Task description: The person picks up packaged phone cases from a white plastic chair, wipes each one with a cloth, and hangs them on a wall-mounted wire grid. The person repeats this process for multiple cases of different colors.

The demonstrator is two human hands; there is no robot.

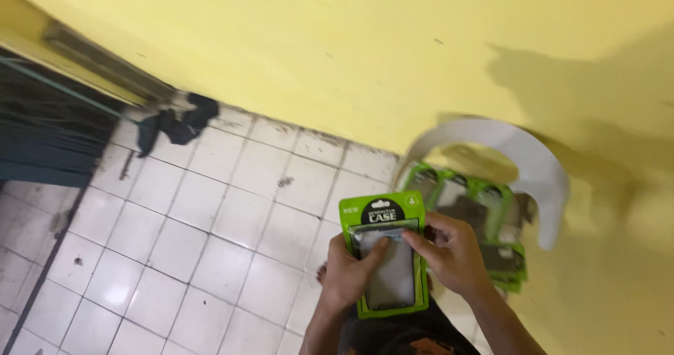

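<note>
Gripping green package (390,257), hands (449,253) edgewise.

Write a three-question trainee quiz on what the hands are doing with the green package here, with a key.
1. True or false: both hands are on the green phone-case package.
2. Where do the other green packages lie? A) on the tiled floor B) on the white plastic chair C) against the dark cloth
3. Fill in: the right hand touches the package near its ____ edge.

Key:
1. True. The left hand grips its left side with the thumb across the front, and the right hand is at the upper right.
2. B
3. top
</note>
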